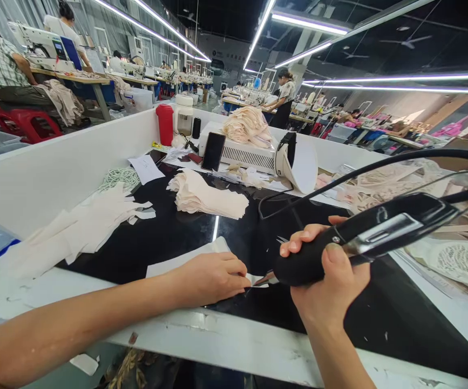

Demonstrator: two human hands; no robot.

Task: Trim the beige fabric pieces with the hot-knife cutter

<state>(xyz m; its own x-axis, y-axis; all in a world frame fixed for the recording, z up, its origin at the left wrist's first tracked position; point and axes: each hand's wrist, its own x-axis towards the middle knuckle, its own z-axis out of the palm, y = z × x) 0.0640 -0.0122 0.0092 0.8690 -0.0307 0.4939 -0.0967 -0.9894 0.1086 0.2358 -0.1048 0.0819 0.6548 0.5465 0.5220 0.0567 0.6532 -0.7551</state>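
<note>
My right hand (pixel 331 270) is wrapped round a thick black corded hand tool (pixel 298 265) with a silver lever along its side. The tool's narrow metal tip (pixel 266 279) points left and meets the edge of a white piece of fabric, right by my left fingertips. With its fingers pressed together, my left hand (pixel 213 278) pinches that white fabric piece (pixel 189 257) low over the black tabletop (pixel 153 237). Part of the fabric lies hidden under the hand. Beyond it sits a stack of cream fabric pieces (pixel 209 195); more cream pieces (pixel 92 221) are spread at the left.
A thick black cable (pixel 363 168) arches from the right. At the back stand a phone (pixel 213 152), a white lamp-like shade (pixel 298 165), a red cup (pixel 164 124) and a jar (pixel 184 116). Bagged fabric strips (pixel 395 189) fill the right side. White walls (pixel 108 148) border the table.
</note>
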